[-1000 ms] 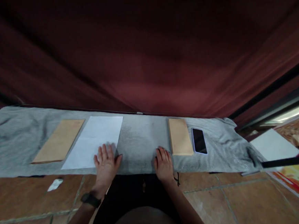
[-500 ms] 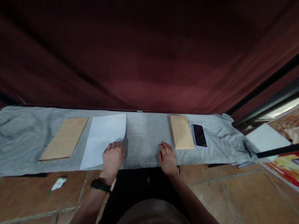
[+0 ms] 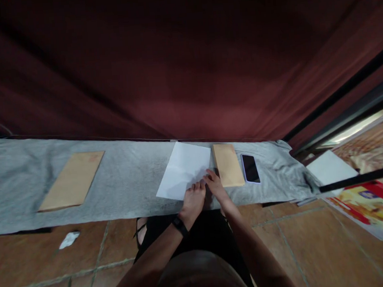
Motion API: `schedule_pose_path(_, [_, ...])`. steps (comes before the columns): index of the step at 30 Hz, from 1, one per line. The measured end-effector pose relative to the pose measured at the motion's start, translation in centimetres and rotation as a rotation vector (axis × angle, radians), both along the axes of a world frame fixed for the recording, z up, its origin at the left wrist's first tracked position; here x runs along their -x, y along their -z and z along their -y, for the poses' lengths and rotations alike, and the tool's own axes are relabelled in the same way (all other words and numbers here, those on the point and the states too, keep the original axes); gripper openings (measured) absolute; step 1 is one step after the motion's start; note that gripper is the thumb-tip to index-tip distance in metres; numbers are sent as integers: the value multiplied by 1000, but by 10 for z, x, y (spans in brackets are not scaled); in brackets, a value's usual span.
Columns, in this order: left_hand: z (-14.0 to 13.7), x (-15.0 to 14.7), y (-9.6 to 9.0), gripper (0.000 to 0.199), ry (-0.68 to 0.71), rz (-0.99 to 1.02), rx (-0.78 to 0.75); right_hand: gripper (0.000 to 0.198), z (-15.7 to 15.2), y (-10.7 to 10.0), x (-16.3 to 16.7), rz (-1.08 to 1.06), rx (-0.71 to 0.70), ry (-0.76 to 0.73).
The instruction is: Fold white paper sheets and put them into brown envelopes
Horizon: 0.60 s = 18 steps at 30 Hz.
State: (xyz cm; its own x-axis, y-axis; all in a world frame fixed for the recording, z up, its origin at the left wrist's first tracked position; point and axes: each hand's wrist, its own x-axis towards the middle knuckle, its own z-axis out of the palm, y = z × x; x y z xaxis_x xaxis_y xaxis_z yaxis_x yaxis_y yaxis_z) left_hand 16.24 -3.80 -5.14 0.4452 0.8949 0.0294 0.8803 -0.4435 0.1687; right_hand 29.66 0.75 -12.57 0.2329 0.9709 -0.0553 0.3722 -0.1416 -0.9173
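In the head view a white sheet of paper (image 3: 186, 168) lies slightly askew on the grey cloth, in front of my body. My left hand (image 3: 194, 199), with a dark band at the wrist, is closed on the sheet's near right corner. My right hand (image 3: 215, 185) meets it there, its bent fingertips pinching the right edge of the paper beside the left fingers. Just right of that hand lies a stack of brown envelopes (image 3: 229, 165). Farther left, a single-looking brown envelope (image 3: 72, 180) rests flat on the cloth.
A phone (image 3: 251, 169) with a dark screen lies right of the stack. The grey cloth (image 3: 127, 175) covers a narrow bench backed by a dark red curtain (image 3: 186, 82). At right are a black bar (image 3: 363, 177) and a red-yellow box (image 3: 376, 211). White scrap (image 3: 69, 240) lies on the tiles.
My left hand has drawn the white sheet rightward, away from the left envelope to near the stack. My right hand has moved from resting on the cloth to the sheet's edge.
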Motion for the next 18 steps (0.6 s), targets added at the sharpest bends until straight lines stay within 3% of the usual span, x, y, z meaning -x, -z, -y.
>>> schedule_pose_path(3, [3, 2, 3, 26, 21, 37, -6, 49, -14, 3, 0, 11, 4, -23])
schedule_pose_path(7, [2, 36, 10, 43, -12, 143, -118, 51, -22, 4, -8, 10, -1, -87])
schedule_pose_path(10, [-7, 79, 20, 50, -190, 182, -207, 50, -26, 2, -19, 0, -7, -177])
schedule_pose_path(13, [-16, 112, 31, 52, -367, 141, -203, 49, -29, 1, -23, 20, -25, -184])
schedule_pose_path(18, [-14, 118, 38, 49, -280, 88, -122, 45, -31, 1, -16, 52, -37, -133])
